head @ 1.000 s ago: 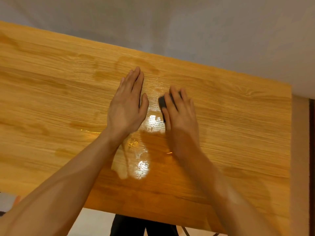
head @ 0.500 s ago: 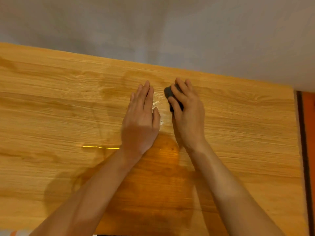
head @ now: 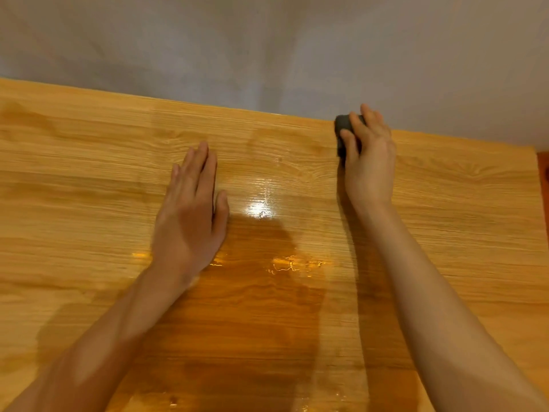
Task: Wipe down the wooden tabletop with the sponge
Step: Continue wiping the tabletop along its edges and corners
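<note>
The wooden tabletop (head: 89, 179) fills the lower part of the head view, with glossy wet streaks in its middle. My right hand (head: 370, 162) presses a dark grey sponge (head: 342, 126) against the wood at the table's far edge, right of centre; my fingers cover most of the sponge. My left hand (head: 190, 215) lies flat on the tabletop, palm down with fingers straight and close together, holding nothing.
A plain grey wall (head: 267, 49) rises directly behind the table's far edge. The table's right edge (head: 539, 203) shows at the far right, with a strip of orange-red surface (head: 545, 165) beyond it.
My right hand has slid the sponge away from my left hand, rightward and farther out to the table's back edge. My left hand has stayed flat on the wood.
</note>
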A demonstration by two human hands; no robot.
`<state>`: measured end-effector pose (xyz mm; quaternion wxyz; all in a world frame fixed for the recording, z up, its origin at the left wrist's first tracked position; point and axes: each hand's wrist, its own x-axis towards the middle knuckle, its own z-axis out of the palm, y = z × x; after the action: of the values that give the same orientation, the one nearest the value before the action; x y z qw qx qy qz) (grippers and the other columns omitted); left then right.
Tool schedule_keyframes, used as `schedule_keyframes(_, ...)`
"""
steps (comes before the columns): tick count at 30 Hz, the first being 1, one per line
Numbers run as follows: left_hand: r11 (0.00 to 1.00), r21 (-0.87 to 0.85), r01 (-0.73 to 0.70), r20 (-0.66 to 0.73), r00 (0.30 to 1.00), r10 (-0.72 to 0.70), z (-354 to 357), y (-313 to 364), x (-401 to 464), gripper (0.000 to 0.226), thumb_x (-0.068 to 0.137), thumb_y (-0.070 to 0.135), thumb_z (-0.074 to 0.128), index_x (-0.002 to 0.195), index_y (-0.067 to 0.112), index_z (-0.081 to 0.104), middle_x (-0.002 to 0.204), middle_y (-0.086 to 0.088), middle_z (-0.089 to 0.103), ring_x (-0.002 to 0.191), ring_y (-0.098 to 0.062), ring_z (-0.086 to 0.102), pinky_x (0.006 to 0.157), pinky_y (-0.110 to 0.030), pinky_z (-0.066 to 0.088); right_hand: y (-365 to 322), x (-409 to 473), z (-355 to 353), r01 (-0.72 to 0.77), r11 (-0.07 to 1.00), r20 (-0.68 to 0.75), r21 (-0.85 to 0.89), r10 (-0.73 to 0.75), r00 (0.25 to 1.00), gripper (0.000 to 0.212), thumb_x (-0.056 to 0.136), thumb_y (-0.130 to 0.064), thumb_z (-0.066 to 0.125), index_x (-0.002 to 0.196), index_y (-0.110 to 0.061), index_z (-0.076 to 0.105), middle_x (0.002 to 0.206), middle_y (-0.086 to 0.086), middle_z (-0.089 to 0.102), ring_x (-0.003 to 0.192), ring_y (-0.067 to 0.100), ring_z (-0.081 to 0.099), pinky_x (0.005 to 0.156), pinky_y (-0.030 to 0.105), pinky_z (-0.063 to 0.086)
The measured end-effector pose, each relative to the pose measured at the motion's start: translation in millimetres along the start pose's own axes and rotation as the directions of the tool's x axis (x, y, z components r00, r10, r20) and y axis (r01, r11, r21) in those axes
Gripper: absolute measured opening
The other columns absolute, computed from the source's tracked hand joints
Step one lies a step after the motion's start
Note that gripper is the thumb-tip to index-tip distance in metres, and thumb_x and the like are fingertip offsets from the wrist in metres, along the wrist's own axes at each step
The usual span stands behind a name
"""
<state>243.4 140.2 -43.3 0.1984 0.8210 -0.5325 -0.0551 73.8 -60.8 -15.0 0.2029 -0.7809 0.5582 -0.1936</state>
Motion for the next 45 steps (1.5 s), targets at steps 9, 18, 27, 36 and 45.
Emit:
schedule_keyframes(9, 1.000, 0.024, 0.003, 0.034, 0.999, -0.003, -1.6, 1.4, 3.1, 0.059, 0.105, 0.027, 0.028, 0.157, 0.000, 0.026, 0.167, -0.014, 0.021, 0.156, -0.026, 0.017, 0.128, -0.036, 0.009, -90.3, -3.4, 74.2, 0.242, 0.970, -0.027, -0.014, -0.242, 0.970, 0.029, 0.098, -0.017, 0.050, 0.120, -0.003, 0.063, 0.122, 0.013, 0.064, 0.122, 0.032, 0.052, 0.107, 0.038, 0.035)
schedule_keyframes(18, 1.000, 0.014, 0.003, 0.060, 0.998, -0.003, -4.2, 3.6, 1.4, 0.059, 0.106, 0.027, 0.028, 0.157, -0.001, 0.026, 0.166, -0.016, 0.021, 0.155, -0.029, 0.017, 0.128, -0.041, 0.010, 9.1, 14.0, 0.2, 0.061, 0.993, -0.014, -0.097, -0.063, 0.998, 0.036, 0.101, -0.024, 0.038, 0.121, -0.005, 0.062, 0.123, 0.013, 0.062, 0.118, 0.030, 0.052, 0.102, 0.029, 0.033)
schedule_keyframes(27, 1.000, 0.001, -0.012, 0.031, 0.999, 0.012, -2.0, 1.9, 3.1, 0.058, 0.105, 0.025, 0.028, 0.157, 0.000, 0.026, 0.167, -0.016, 0.021, 0.156, -0.029, 0.015, 0.128, -0.040, 0.008, -106.4, 3.7, 83.7, 0.246, 0.968, 0.076, 0.042, -0.248, 0.966, 0.032, 0.099, -0.021, 0.048, 0.122, -0.005, 0.064, 0.125, 0.012, 0.063, 0.123, 0.031, 0.051, 0.104, 0.039, 0.039)
schedule_keyframes(36, 0.998, -0.047, -0.038, -0.022, 0.999, 0.037, 1.2, 2.3, -1.0, 0.057, 0.106, 0.020, 0.032, 0.157, -0.003, 0.024, 0.166, -0.018, 0.021, 0.155, -0.031, 0.017, 0.128, -0.042, 0.009, -66.1, -116.2, 39.2, 0.336, 0.941, 0.190, 0.039, -0.337, 0.922, 0.041, 0.103, -0.022, 0.041, 0.140, -0.007, 0.048, 0.150, 0.007, 0.042, 0.146, 0.025, 0.024, 0.122, 0.039, 0.014)
schedule_keyframes(45, 0.998, -0.015, -0.058, -0.064, 0.996, 0.057, 4.6, 0.5, -2.2, 0.055, 0.105, 0.017, 0.035, 0.155, -0.005, 0.028, 0.164, -0.021, 0.025, 0.154, -0.033, 0.021, 0.128, -0.044, 0.014, -77.7, -51.2, 55.2, 0.165, 0.985, 0.064, -0.049, -0.162, 0.985, 0.043, 0.104, -0.024, 0.039, 0.143, -0.008, 0.043, 0.154, 0.007, 0.035, 0.147, 0.026, 0.022, 0.122, 0.042, 0.015)
